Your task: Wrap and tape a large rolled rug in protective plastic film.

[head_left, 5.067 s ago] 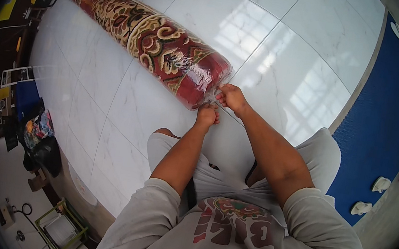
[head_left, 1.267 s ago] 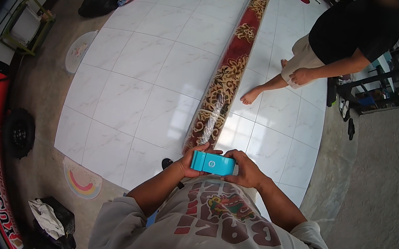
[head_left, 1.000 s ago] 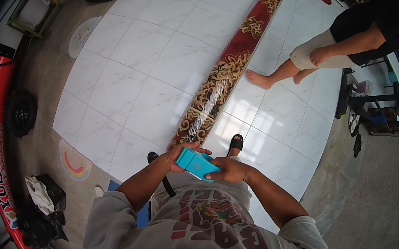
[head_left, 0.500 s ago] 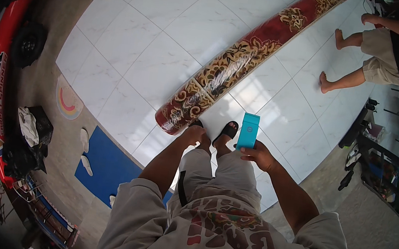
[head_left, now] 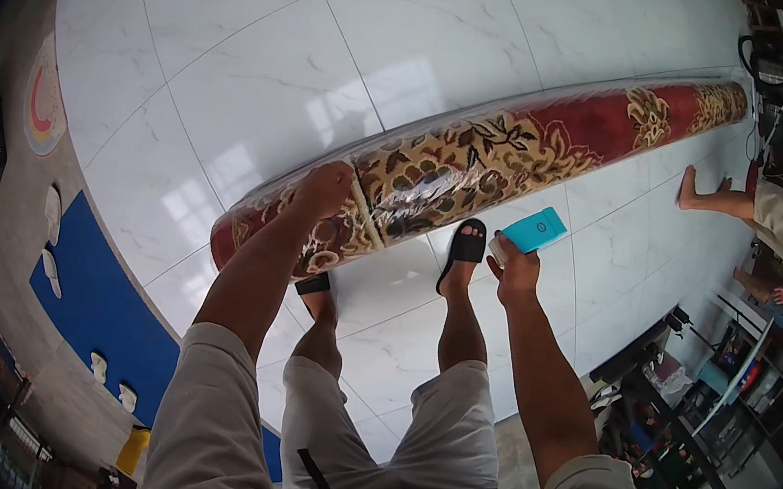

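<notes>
A long rolled carpet (head_left: pixel 461 170), red with gold and dark floral patterns and wrapped in clear plastic, lies slantwise across the floor before me. Over its near left end is my left hand (head_left: pixel 325 188), fingers curled in like a fist. Whether it pinches the plastic or only rests there is hidden beneath the hand. Just off the carpet's near side, my right hand (head_left: pixel 515 269) grips a small turquoise box (head_left: pixel 536 228) by its lower end. A pale bit shows beside the thumb.
Glossy white tiles (head_left: pixel 267 60) surround the carpet. To the left, a blue mat (head_left: pixel 103 291) bears pale slippers (head_left: pixel 50 272). Another person's bare foot (head_left: pixel 688 188) is near the carpet's far end. A dark metal rack (head_left: pixel 678 470) with assorted goods stands at the right.
I have bent nearer to the carpet and my view has turned. My left hand has moved from beside the roll's end to over it. The turquoise box, still in my right hand, has tilted.
</notes>
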`<state>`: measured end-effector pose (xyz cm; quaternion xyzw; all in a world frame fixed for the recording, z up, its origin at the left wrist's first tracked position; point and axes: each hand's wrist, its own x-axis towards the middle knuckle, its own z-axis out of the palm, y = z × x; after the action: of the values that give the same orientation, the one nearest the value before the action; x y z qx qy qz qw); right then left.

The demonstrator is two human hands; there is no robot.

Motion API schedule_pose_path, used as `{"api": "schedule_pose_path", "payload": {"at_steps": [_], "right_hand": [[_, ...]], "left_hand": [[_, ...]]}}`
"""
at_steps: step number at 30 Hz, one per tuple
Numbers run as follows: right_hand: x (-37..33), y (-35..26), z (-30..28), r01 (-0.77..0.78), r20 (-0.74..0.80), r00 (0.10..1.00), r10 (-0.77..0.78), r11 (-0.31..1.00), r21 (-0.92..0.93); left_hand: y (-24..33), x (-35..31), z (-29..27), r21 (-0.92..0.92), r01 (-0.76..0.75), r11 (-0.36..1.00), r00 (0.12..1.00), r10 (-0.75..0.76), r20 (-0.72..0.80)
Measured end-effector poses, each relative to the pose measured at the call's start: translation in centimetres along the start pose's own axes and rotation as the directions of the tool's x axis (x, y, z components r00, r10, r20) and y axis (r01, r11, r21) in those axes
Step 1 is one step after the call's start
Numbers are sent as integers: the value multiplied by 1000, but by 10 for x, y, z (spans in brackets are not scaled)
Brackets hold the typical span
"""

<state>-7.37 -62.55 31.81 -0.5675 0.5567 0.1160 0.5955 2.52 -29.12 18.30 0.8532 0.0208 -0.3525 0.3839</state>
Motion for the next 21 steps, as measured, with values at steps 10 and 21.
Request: {"api": "schedule_pose_path", "payload": {"at_steps": [10, 21], "right_hand": [[259, 126, -77, -36, -433, 819, -377, 719, -694], [355, 201, -165, -382, -509, 855, 101, 786, -486]], "left_hand": [[-71, 199, 66, 254, 7, 967, 996, -29, 85], [-66, 200, 76, -166, 215, 962, 920, -142, 367]]}}
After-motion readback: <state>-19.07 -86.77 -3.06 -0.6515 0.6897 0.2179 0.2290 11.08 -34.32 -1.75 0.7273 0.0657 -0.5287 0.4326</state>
